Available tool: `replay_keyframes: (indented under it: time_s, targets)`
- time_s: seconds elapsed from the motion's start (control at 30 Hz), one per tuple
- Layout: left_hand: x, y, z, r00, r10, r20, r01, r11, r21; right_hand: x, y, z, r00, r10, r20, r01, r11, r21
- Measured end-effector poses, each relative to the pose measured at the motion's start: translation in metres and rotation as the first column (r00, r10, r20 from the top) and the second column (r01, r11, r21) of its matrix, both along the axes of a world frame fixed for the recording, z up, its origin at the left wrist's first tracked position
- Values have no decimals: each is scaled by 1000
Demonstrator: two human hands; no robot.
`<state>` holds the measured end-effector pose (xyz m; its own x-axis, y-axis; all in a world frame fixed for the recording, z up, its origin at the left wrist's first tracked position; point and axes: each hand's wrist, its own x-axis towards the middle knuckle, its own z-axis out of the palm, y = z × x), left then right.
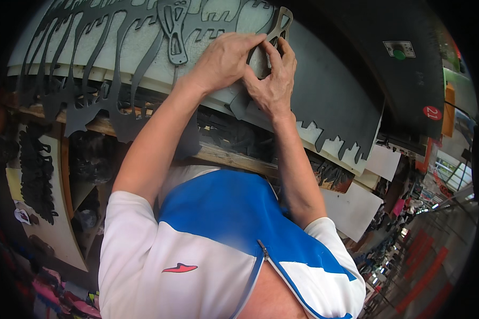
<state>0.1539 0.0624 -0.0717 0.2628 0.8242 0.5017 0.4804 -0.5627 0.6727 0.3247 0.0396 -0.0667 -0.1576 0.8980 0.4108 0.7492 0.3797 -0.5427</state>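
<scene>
Two narrow metal cutting dies with open frames are at the far side of the work surface. My right hand point(274, 85) has its fingers and thumb round one cutting die point(283, 21), which slants up and away. My left hand point(223, 61) reaches in from the left, its fingers bent together and their tips at the same die's near left edge. The hands partly hide the die's lower end. The second cutting die point(176, 50) lies left of my left hand on the dark sheet point(324, 90), untouched.
Cut-out remnants of dark sheet point(125, 109) hang over the near edge at left. A wooden rail point(218, 153) runs below the surface. A dark machine panel with a green button point(399, 54) stands at right. Stacked dark cut pieces point(37, 170) lie on a board at left.
</scene>
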Motion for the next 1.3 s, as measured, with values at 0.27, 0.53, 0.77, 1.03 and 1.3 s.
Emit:
replay_keyframes:
  time_s: [0.27,0.53,0.77,1.03,1.3]
  targets:
    - [2,-15,-11,992,40,-123,-30,996,86,30,-10,43,645,-176,-744,-178,912,-370]
    - [-5,-17,7,972,93,-218,-93,996,8,104,38,122,194,-412,-890,-445,772,-455]
    - [21,-34,26,983,5,-182,34,978,208,92,25,71,-22,-439,-898,-462,801,-380]
    - [50,-31,-5,918,-63,-392,88,995,46,95,53,117,265,-432,-862,-476,719,-507]
    - [44,-29,4,930,-139,-340,144,989,-11,155,38,190,316,-200,-928,-543,763,-349]
